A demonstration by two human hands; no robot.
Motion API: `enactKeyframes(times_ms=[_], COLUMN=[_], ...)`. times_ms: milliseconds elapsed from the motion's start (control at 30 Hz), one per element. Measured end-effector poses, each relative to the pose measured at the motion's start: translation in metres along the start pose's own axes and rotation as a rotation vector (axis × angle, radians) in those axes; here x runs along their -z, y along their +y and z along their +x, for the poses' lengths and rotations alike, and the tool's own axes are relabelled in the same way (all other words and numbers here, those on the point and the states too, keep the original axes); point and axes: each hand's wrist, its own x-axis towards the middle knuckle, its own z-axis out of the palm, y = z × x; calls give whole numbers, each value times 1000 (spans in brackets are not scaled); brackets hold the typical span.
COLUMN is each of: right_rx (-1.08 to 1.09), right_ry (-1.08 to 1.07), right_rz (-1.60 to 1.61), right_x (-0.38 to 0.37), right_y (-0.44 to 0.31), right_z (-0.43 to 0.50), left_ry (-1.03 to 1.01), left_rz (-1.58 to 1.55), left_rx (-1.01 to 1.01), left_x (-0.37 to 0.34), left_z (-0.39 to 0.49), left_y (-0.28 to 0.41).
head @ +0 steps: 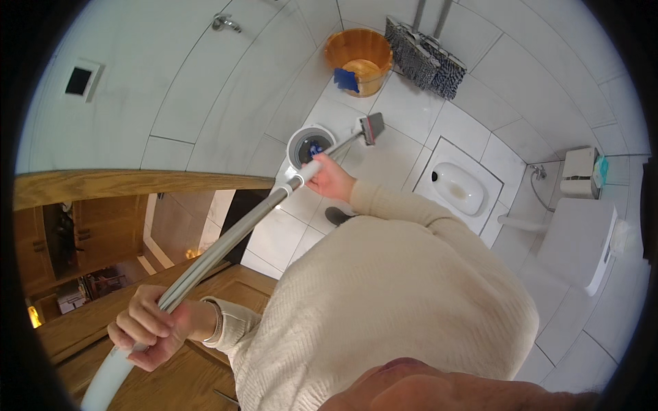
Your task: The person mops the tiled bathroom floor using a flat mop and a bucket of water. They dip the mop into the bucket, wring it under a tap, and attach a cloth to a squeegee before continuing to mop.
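Both my hands hold a long-handled floor tool, likely a flat mop (241, 218), slanting from lower left to upper centre. My left hand (154, 326), with a bracelet at the wrist, wraps around the upper pole just below its thick pale end. Farther down, my right hand (331, 177) grips a white section of the pole. The narrow grey head (373, 128), with a red strip, is at or just above the tiled floor; contact cannot be told. Beside my right hand stands a round white bucket (294, 149) with a grey inside and something blue in it.
A wooden tub (354, 43) with a blue cloth (346, 80) stands by the far wall. Two striped mops (426, 56) lean beside it. A squat toilet (457, 187) is set in the floor, with a cistern (578, 236) at right. The wooden door (236, 287) is at left.
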Motion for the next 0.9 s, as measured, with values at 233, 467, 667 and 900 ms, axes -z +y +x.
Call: enactKeyframes(times_ms=[233,467,667,900], right_rx=[-21,-18,-113,51], right_ry=[153,215,101,35], right_rz=[-72,-212,-410,-1340], right_x=[-49,-59,-59,-31], right_y=[28,20,-9,-131], right_z=[131,213,256,249], left_ry=[-107,33,145,358], left_rz=[165,290,535,776], left_rx=[-83,-67,-21,-129], left_x=[101,148,156,158], left_z=[17,22,39,66], left_y=[-2,-28,-54,-92])
